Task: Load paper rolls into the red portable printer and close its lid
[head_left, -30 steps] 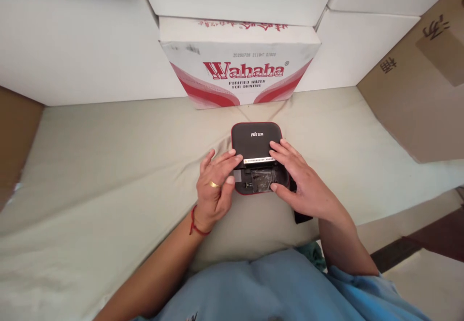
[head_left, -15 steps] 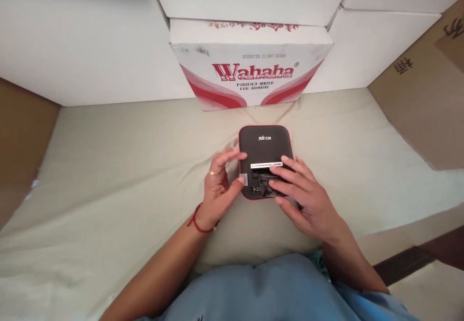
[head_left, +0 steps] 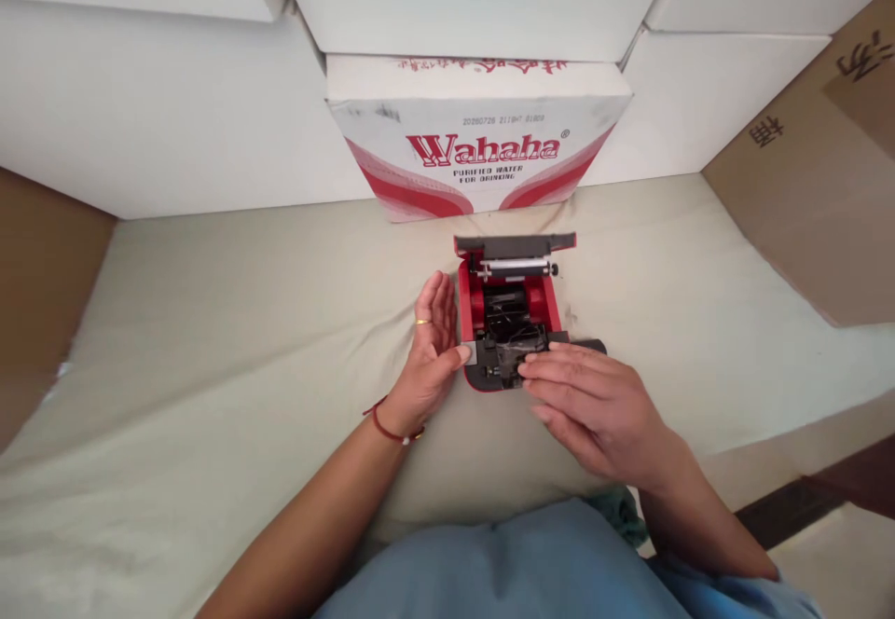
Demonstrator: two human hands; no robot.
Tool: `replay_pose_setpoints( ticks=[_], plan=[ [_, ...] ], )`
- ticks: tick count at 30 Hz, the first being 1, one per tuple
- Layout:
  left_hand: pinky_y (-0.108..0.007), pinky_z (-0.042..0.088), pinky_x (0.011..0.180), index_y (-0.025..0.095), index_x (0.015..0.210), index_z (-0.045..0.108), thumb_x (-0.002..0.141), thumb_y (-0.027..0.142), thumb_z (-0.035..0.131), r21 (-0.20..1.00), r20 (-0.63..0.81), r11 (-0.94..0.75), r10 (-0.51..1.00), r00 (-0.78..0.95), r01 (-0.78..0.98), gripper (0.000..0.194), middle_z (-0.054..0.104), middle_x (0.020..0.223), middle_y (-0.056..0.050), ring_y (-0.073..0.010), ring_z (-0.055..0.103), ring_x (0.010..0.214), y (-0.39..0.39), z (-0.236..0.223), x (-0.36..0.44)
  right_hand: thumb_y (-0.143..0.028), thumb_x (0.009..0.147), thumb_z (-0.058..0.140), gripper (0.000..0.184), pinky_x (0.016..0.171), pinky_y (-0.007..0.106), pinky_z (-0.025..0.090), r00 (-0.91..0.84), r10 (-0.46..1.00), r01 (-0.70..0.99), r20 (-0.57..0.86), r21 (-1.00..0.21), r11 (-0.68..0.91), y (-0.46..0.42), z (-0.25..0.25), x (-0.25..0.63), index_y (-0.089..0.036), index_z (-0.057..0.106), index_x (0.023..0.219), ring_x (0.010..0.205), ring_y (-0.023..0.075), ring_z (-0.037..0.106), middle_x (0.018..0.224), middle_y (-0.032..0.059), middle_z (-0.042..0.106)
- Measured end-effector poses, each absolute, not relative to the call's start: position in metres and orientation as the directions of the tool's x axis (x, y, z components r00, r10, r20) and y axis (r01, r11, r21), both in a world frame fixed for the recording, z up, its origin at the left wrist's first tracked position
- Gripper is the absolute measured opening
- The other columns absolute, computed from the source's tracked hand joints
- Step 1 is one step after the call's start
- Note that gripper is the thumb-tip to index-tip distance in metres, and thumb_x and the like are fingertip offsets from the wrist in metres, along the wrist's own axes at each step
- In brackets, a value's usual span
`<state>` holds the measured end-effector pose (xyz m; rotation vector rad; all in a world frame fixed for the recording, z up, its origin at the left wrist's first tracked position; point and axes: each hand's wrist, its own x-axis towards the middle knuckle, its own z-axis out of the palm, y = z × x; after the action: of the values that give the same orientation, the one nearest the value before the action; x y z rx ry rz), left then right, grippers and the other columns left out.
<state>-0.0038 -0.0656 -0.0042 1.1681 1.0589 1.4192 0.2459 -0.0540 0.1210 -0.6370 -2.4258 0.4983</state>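
A small black-and-red label printer (head_left: pixel 464 316) lies on the cloth with its lid (head_left: pixel 514 246) raised, showing a red inner bay and a roller. My left hand (head_left: pixel 437 339) grips its left side, the thumb on a grey tab (head_left: pixel 471 353) and the fingers along the outer wall. Loose dark shiny film (head_left: pixel 514 350) lies over the printer's front part. My right hand (head_left: pixel 594 395) reaches over this front part from the right, fingers stretched out, fingertips touching the film. Beyond its knuckles a black flap (head_left: pixel 588 345) sticks out to the right, mostly hidden.
A Wahaha water carton (head_left: pixel 482 158) stands behind the printer, against stacked white boxes (head_left: pixel 210 125). Brown cardboard boxes flank the surface at the right (head_left: pixel 804 181) and left (head_left: pixel 42 293). A pale green wrinkled cloth (head_left: pixel 244 339) covers the surface.
The printer's lid has swung up and back, exposing the red interior. My left fingers have moved off the top to the left wall. The right hand has shifted slightly down and its fingers have drawn together.
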Motion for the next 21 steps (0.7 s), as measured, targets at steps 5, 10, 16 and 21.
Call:
replay_pose_setpoints(
  ticks=[5, 10, 16, 21],
  plan=[
    [-0.053, 0.032, 0.142, 0.042, 0.173, 0.022, 0.094, 0.067, 0.076, 0.969, 0.178, -0.183, 0.983, -0.042, -0.168, 0.099, 0.024, 0.189, -0.009, -0.0296, 0.024, 0.177, -0.062, -0.008, -0.004, -0.026, 0.113, 0.054, 0.029, 0.088, 0.035, 0.07, -0.692, 0.682, 0.571, 0.236, -0.399, 0.717, -0.018, 0.151, 0.227, -0.023, 0.077, 0.13, 0.109, 0.0234, 0.085, 0.13, 0.0089, 0.085],
    [-0.055, 0.033, 0.142, 0.038, 0.17, 0.032, 0.094, 0.064, 0.078, 0.959, 0.199, -0.202, 0.979, -0.036, -0.198, 0.093, 0.031, 0.186, -0.011, -0.0317, 0.03, 0.174, -0.06, -0.004, -0.002, -0.017, 0.104, 0.059, 0.024, 0.066, 0.039, 0.061, -0.602, 0.779, 0.793, -0.175, -0.017, 0.609, 0.023, 0.163, 0.177, -0.022, 0.082, 0.11, 0.086, 0.0318, 0.084, 0.109, 0.013, 0.087],
    [-0.057, 0.038, 0.139, 0.035, 0.167, 0.039, 0.091, 0.065, 0.08, 0.95, 0.187, -0.188, 0.982, -0.028, -0.249, 0.091, 0.041, 0.181, -0.012, -0.0345, 0.04, 0.17, -0.06, 0.002, 0.0, -0.01, 0.097, 0.068, 0.017, 0.076, 0.042, 0.061, -0.558, 0.757, 0.803, -0.341, 0.009, 0.596, 0.04, 0.15, 0.138, -0.018, 0.083, 0.096, 0.094, 0.036, 0.083, 0.101, 0.0193, 0.087],
    [-0.056, 0.042, 0.136, 0.036, 0.168, 0.036, 0.094, 0.066, 0.077, 0.957, 0.181, -0.181, 0.983, -0.021, -0.227, 0.09, 0.038, 0.182, -0.012, -0.0341, 0.039, 0.17, -0.06, 0.001, -0.001, -0.02, 0.099, 0.069, 0.024, 0.075, 0.043, 0.062, -0.613, 0.756, 0.787, -0.227, -0.098, 0.609, 0.02, 0.164, 0.17, -0.021, 0.079, 0.12, 0.093, 0.0341, 0.081, 0.124, 0.0165, 0.082]
  ],
)
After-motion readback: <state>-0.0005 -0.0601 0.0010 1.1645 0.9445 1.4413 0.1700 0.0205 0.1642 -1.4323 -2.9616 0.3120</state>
